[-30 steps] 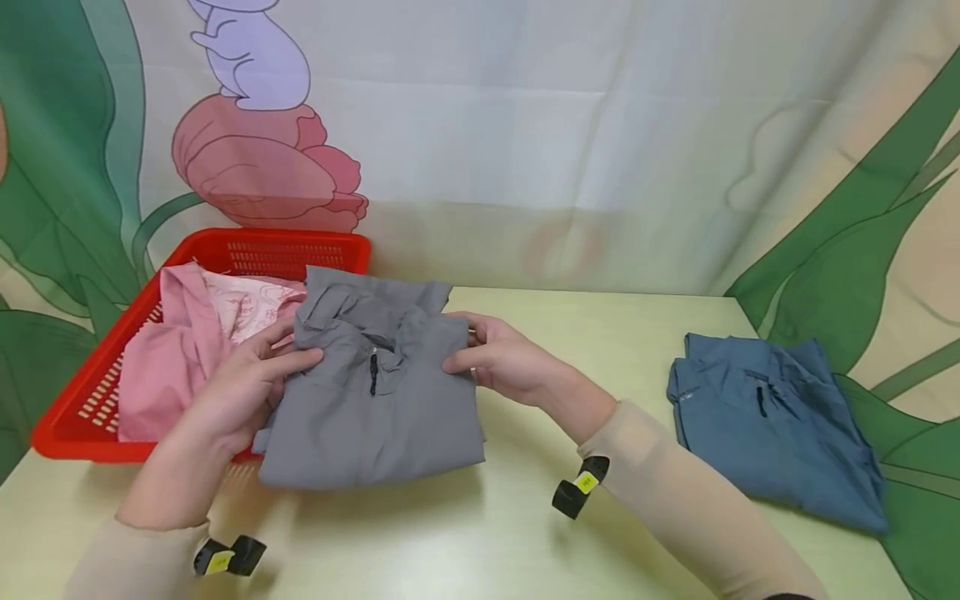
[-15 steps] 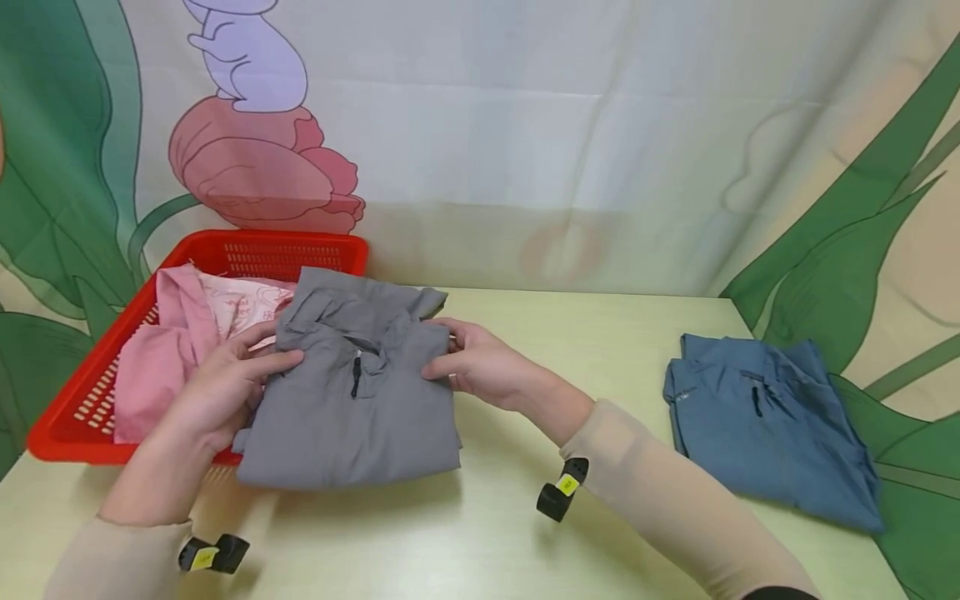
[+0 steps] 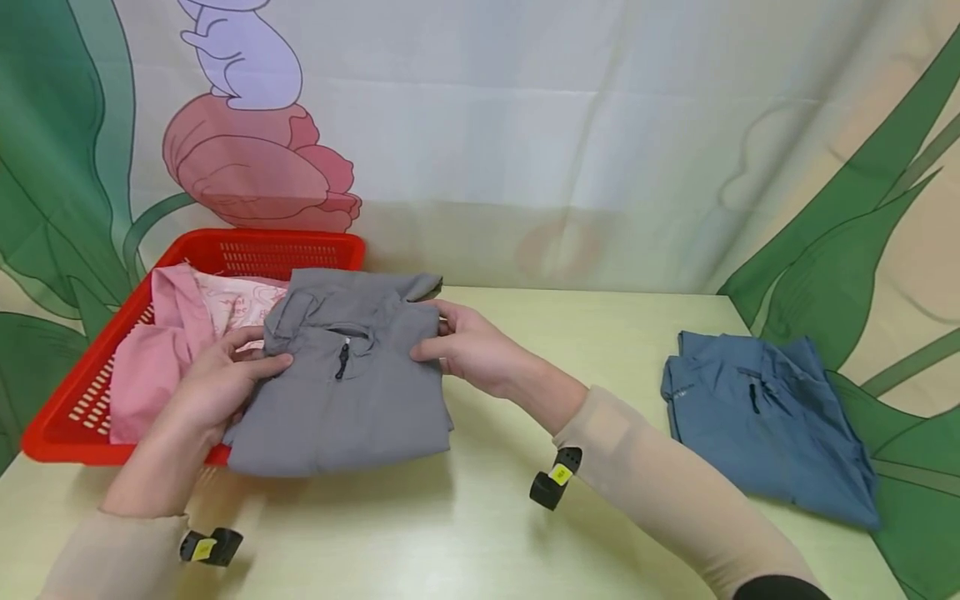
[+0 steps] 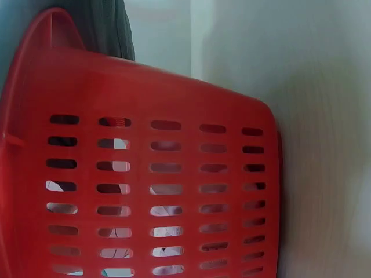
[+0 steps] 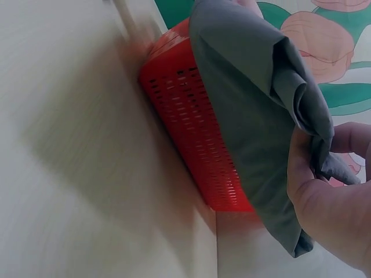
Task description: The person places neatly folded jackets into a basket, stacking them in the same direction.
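Note:
A folded grey jacket (image 3: pixel 360 408) with a short black zipper pull is held up in the head view, overlapping the right side of a red plastic basket (image 3: pixel 82 452). My left hand (image 3: pixel 213 387) pinches its left edge, thumb on top. At the opposite edge my right hand (image 3: pixel 476 350) pinches the cloth between thumb and fingers. In the right wrist view the jacket (image 5: pixel 243 110) hangs beside the basket, above the tabletop. The left wrist view is mostly filled by the slotted basket wall (image 4: pixel 174 92); the left hand is out of that view.
Inside the basket lies pink clothing (image 3: pixel 161 367) with a white printed patch. A folded blue jacket (image 3: pixel 765 433) rests at the right end of the pale table (image 3: pixel 570 333). Behind the table hangs a printed curtain (image 3: pixel 465 150).
Both hands have carried the grey jacket left, further over the basket's right side. The blue jacket and the basket stay where they were on the table.

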### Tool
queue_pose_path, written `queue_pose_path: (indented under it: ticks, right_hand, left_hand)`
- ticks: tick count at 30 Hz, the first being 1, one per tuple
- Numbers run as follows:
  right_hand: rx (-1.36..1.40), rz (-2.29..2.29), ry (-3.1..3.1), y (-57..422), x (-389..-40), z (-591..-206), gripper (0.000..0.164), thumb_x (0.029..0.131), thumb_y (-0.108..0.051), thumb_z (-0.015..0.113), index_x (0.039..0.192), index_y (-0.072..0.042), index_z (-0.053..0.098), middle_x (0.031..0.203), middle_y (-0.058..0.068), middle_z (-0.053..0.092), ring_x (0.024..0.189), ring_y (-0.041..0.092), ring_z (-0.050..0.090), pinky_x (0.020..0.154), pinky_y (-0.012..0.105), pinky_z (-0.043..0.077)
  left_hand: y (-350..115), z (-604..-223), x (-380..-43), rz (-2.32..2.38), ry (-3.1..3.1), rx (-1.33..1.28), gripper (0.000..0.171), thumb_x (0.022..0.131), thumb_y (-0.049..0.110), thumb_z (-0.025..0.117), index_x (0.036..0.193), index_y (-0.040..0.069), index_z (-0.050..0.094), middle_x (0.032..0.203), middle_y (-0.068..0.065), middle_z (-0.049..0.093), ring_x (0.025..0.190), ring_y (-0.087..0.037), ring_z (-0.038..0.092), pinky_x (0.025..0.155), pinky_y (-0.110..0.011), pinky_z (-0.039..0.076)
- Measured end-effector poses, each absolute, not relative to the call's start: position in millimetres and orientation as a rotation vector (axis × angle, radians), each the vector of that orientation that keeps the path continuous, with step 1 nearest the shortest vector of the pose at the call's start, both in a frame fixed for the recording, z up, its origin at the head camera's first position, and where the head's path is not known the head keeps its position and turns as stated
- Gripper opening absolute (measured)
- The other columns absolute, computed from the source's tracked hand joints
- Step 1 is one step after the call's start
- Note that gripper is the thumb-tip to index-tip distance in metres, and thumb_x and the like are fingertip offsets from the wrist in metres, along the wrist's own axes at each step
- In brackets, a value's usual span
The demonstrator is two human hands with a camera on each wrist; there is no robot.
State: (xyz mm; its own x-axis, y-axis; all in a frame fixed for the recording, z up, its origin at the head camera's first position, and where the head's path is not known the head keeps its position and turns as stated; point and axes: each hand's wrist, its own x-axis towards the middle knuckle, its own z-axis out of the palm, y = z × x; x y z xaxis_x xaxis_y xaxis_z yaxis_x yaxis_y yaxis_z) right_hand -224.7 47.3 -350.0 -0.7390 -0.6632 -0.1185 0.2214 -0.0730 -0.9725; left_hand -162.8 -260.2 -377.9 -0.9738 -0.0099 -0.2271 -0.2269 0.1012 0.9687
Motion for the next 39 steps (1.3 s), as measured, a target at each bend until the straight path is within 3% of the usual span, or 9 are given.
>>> queue_pose_path:
  ticks: [5, 12, 17, 22, 27, 31, 39]
  right_hand:
    - [-0.49, -1.877, 1.603, 43, -225, -346, 0.054, 0.092, 0.014, 0.056, 0.144, 0.002, 0.044, 0.12, 0.011, 0.061, 0.104, 0.019, 0.063, 0.087, 0.03, 0.056]
    - [-0.48, -1.897, 1.618, 41, -225, -339, 0.054, 0.092, 0.014, 0.057, 0.144, 0.001, 0.045, 0.119, 0.011, 0.061, 0.104, 0.019, 0.062, 0.086, 0.031, 0.056]
    - [-0.471, -1.927, 1.631, 37, -228, -336, 0.058, 0.093, 0.013, 0.056, 0.148, 0.002, 0.042, 0.124, 0.012, 0.059, 0.106, 0.02, 0.061, 0.088, 0.03, 0.055]
    - [-0.457, -1.958, 1.627, 29, -231, -336, 0.054, 0.094, 0.013, 0.057, 0.145, 0.004, 0.045, 0.126, 0.013, 0.059, 0.107, 0.021, 0.06, 0.091, 0.032, 0.054]
    - [-0.436, -1.948, 1.67, 14, -233, -338, 0.054, 0.094, 0.012, 0.06, 0.145, 0.004, 0.045, 0.128, 0.014, 0.059, 0.109, 0.022, 0.061, 0.096, 0.036, 0.054]
    - [-0.408, -1.956, 1.732, 0, -235, -343, 0.052, 0.095, 0.009, 0.063, 0.144, 0.005, 0.047, 0.119, 0.014, 0.063, 0.102, 0.022, 0.064, 0.093, 0.036, 0.056]
    - [-0.39, -1.9, 1.663, -11, -235, -354, 0.048, 0.095, 0.008, 0.065, 0.14, 0.003, 0.049, 0.11, 0.016, 0.066, 0.091, 0.025, 0.068, 0.088, 0.038, 0.059]
  left_hand:
    - [-263, -377, -164, 1.991, 2.222, -0.255, 0.046, 0.101, 0.018, 0.067, 0.142, 0.013, 0.046, 0.097, 0.011, 0.067, 0.084, -0.009, 0.068, 0.072, -0.028, 0.058]
    - [-265, -371, -165, 2.123, 2.194, -0.282, 0.03, 0.098, 0.018, 0.071, 0.124, 0.024, 0.057, 0.097, 0.007, 0.065, 0.082, -0.01, 0.066, 0.068, -0.025, 0.057]
    - [-271, -362, -164, 2.118, 2.29, -0.32, 0.029, 0.098, 0.025, 0.072, 0.123, 0.031, 0.059, 0.104, 0.005, 0.061, 0.085, -0.01, 0.063, 0.068, -0.022, 0.055]
    - [-283, -354, -162, 2.218, 2.246, -0.326, 0.027, 0.098, 0.023, 0.072, 0.122, 0.03, 0.061, 0.105, 0.008, 0.062, 0.085, -0.008, 0.063, 0.068, -0.02, 0.054]
    - [-296, -353, -162, 2.274, 2.231, -0.381, 0.031, 0.095, 0.023, 0.075, 0.122, 0.029, 0.062, 0.107, 0.008, 0.062, 0.083, -0.006, 0.063, 0.066, -0.019, 0.055]
    - [-308, -356, -165, 2.319, 2.2, -0.422, 0.035, 0.094, 0.022, 0.077, 0.124, 0.027, 0.061, 0.11, 0.008, 0.061, 0.084, -0.005, 0.063, 0.067, -0.018, 0.055]
    - [-332, -364, -171, 2.057, 2.448, -0.606, 0.066, 0.096, 0.028, 0.074, 0.154, 0.016, 0.045, 0.111, 0.004, 0.048, 0.092, -0.007, 0.052, 0.066, -0.013, 0.05]
